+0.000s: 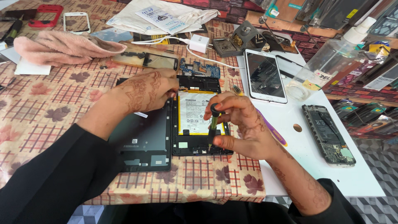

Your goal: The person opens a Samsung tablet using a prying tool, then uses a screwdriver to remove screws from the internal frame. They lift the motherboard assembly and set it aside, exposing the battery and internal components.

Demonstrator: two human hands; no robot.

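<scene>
Tablet [198, 120], opened up with its back cover off, lies flat near the front edge of the tabletop [49, 108], its white battery [192, 110] facing up so the inside can be reached from above. The right hand [244, 128] is closed around a small screwdriver [213, 124], held nearly upright with a fingertip on its black cap, which lets the tip press straight down into the lower part of the frame. The left hand [145, 89] rests with curled fingers on the tablet's upper left corner, apparently to steady it; whether that grip pinches anything I cannot tell, since the fingertips are tucked under. A dark back cover [143, 143] lies just beside the tablet on the left, touching its edge. On a white board [315, 166] to the right sit a white phone [265, 75] face up and an opened phone [329, 135], well apart. A pink cloth [62, 47] lies further back. The screwdriver's tip and any screw under it are too small to make out, and a purple tool [271, 130] is mostly hidden behind the right hand.
</scene>
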